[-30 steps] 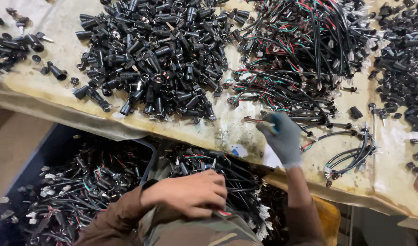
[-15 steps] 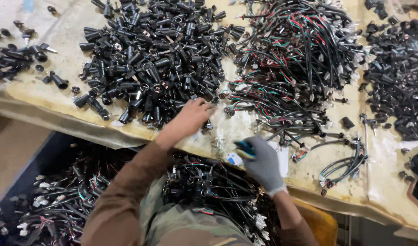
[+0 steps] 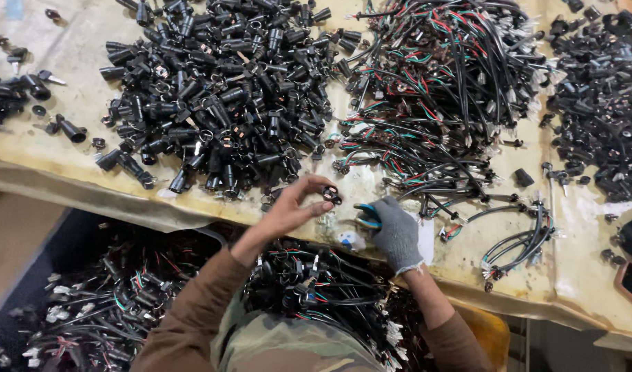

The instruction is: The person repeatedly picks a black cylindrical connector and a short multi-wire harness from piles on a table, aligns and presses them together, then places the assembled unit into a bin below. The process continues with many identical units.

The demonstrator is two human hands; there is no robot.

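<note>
Broadly, the desk (image 3: 68,148) fills the upper two thirds of the frame, covered in a stained, yellowish sheet that sags over its near edge. On it, in the upper middle, lies the biggest heap: black cylindrical sockets (image 3: 219,89), short glossy barrels with copper-coloured contacts showing in some open ends. To its right sprawls a tangle of wire harnesses (image 3: 440,89), black leads mixed with red, green and white strands and pale terminal ends. At the far right edge sits another pile of small black parts (image 3: 605,103), too jumbled to tell apart. Below the desk edge, in the lower left and lower middle, a dark bin (image 3: 75,241) holds more wired sockets (image 3: 316,289).

Near the middle of the frame the bare left hand (image 3: 295,207), in a brown sleeve, pinches a single small black socket (image 3: 331,195) between thumb and fingertips, just above the desk's near edge; it is a stubby dark piece with a faint coppery glint at its centre. Just beside it on the right, the right hand (image 3: 395,231) wears a grey knit glove and is closed around a tool with a blue grip (image 3: 367,212), its tip pointing toward the socket. Whether the tool touches the socket cannot be made out.
</note>
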